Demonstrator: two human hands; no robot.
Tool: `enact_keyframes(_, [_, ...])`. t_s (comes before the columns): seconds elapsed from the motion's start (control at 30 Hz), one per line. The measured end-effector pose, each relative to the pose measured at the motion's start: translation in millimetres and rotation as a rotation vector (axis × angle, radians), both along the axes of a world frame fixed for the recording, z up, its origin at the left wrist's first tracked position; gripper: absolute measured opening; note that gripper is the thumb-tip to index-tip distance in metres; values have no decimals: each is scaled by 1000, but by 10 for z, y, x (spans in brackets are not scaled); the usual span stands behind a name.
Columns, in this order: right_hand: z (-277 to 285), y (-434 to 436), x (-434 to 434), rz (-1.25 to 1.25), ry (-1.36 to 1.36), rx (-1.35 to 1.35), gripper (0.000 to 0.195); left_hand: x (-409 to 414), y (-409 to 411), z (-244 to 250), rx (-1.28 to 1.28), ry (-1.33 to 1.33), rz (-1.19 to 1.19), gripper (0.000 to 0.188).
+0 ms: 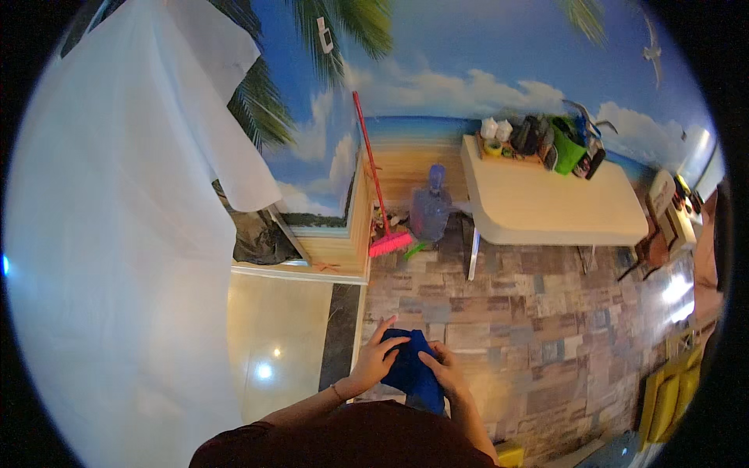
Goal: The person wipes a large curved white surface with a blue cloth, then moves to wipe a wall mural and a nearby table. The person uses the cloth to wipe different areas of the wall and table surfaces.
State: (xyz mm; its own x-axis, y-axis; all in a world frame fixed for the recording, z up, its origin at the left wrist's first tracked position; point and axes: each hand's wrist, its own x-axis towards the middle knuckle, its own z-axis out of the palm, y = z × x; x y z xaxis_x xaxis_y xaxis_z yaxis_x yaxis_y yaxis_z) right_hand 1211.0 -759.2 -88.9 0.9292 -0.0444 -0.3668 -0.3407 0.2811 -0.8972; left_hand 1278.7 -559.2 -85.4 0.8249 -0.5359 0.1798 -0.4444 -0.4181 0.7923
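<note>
A dark blue cloth point(414, 368) hangs between my two hands, low in the middle of the view, over the floor. My left hand point(377, 357) pinches its upper left edge, with some fingers spread apart. On the cloth's right side, my right hand point(443, 364) grips the edge between thumb and fingers. Folds hide part of the cloth, and its lower end hangs close to my dark shirt.
A large white sheet point(129, 234) fills the left side. Ahead, a red broom point(389, 241) leans near a large plastic water bottle point(430, 210). A cream table point(556, 202) holds bags and containers. Yellow seating point(672, 398) stands at lower right.
</note>
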Motion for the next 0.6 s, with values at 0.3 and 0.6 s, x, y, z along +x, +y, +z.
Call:
enact_keyframes(0.3, [298,-1192,1275,15,-77,-12,16,913,-1227,247,-98,7,10,48])
enact_keyframes(0.6, [182,-1265,2357,119,-22,-49,16,1775,-1328,192,-50,-135,65,57])
